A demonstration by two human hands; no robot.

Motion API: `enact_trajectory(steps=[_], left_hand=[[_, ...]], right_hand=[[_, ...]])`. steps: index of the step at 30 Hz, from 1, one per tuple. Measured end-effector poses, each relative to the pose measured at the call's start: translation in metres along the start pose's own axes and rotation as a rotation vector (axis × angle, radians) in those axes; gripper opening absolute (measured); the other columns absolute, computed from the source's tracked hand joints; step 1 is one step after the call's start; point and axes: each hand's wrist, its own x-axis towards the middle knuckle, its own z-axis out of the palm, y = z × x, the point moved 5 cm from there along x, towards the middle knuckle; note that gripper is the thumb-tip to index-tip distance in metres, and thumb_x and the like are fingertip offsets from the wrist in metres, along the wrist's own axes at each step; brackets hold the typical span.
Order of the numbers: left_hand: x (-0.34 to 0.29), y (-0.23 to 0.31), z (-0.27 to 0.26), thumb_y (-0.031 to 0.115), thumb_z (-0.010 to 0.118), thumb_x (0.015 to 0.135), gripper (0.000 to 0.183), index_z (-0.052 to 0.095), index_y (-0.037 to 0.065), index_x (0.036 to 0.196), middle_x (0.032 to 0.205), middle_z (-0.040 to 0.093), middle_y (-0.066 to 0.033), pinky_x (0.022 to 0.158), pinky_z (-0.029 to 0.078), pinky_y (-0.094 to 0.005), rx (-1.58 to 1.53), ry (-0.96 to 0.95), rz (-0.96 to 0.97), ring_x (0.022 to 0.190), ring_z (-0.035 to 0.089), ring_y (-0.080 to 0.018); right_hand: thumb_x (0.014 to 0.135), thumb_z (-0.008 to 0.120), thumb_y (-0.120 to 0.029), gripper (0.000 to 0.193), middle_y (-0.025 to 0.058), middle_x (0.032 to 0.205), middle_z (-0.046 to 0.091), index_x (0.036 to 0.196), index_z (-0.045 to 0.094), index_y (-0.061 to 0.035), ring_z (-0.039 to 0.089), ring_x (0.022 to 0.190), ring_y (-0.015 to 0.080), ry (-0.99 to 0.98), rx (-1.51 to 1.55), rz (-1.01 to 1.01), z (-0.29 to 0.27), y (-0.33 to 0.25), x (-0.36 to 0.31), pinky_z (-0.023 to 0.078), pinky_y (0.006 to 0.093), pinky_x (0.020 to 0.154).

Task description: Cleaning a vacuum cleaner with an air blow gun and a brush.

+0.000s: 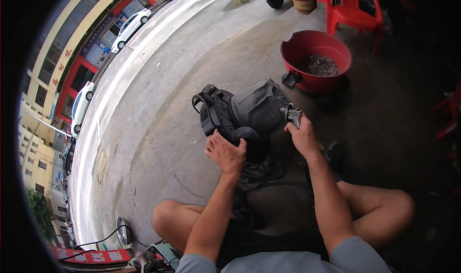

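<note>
Heavy-looking power tool (224,110), soft mesh bag (259,106)
Left hand (226,153) spread on stiff casing (208,122), likely best hold; right hand (303,136) pinches metal fitting (293,115).

L hand (227,151) palm-down, R hand (303,136) gripping

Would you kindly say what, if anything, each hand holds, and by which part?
The right hand holds a metal piece by its near end. The left hand touches the black machine on its near side; gripping is unclear.
</note>
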Motion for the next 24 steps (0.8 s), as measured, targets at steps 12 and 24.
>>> enact_trajectory(steps=[12,24], left_hand=[[0.002,0.003,0.004,0.038,0.079,0.070,0.087,0.042,-0.003,0.137,0.130,0.051,-0.0181,0.109,0.027,-0.0553,-0.013,-0.010,-0.025,0.130,0.042,-0.0346],[0.004,-0.001,0.005,0.040,0.079,0.070,0.087,0.041,-0.002,0.137,0.129,0.051,-0.0161,0.109,0.026,-0.0580,-0.011,-0.026,-0.036,0.130,0.041,-0.0328]], right_hand=[[0.087,0.056,-0.005,0.026,0.0116,0.082,0.068,0.113,0.061,-0.0005,0.067,0.076,0.0217,-0.008,0.052,0.095,0.005,0.035,-0.021,0.051,0.0354,0.076],[0.087,0.059,-0.011,0.027,0.0173,0.086,0.069,0.113,0.058,-0.0012,0.068,0.087,0.0361,-0.095,0.021,0.089,0.041,0.024,-0.031,0.050,0.0437,0.081]])
